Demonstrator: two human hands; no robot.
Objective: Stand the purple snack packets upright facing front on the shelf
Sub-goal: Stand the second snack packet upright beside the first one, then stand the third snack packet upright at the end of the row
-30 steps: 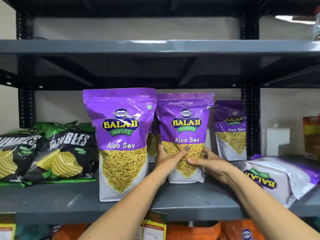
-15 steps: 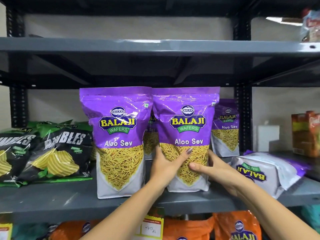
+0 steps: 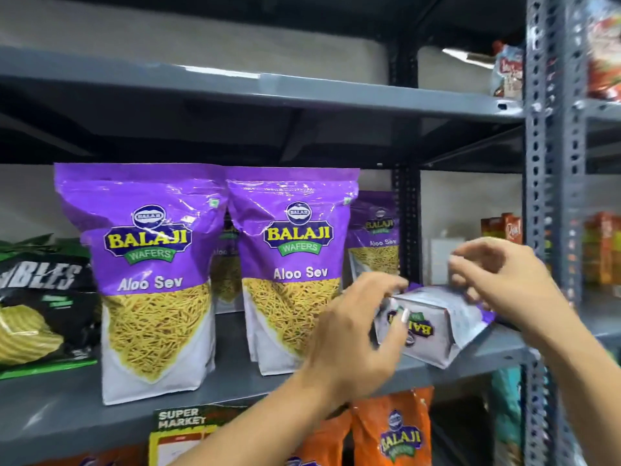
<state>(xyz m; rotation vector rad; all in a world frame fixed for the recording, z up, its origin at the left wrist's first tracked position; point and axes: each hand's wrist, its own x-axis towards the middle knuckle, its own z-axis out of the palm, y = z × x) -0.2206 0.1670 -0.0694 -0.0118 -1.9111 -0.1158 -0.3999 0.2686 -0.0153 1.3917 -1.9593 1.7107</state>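
Observation:
Two purple Aloo Sev packets stand upright facing front on the grey shelf (image 3: 67, 412): the left packet (image 3: 148, 277) and the middle packet (image 3: 292, 264). Another purple packet (image 3: 376, 237) stands further back on the right. A further purple packet (image 3: 433, 324) lies flat on its side at the shelf's right end, white bottom towards me. My left hand (image 3: 359, 334) hovers at its left end, fingers spread and touching it. Over its right end is my right hand (image 3: 504, 280), fingers curled near the top edge. Both hands are blurred.
Black and green chip bags (image 3: 37, 304) lie at the shelf's left. A perforated grey upright (image 3: 547, 196) stands right of the flat packet. Orange Balaji packets (image 3: 393, 432) and a price tag (image 3: 181, 428) sit below. Cartons (image 3: 504, 227) stand behind on the right.
Both hands let go of the middle packet, which now stands at the front, and moved right to the packet lying flat. The view shifted right.

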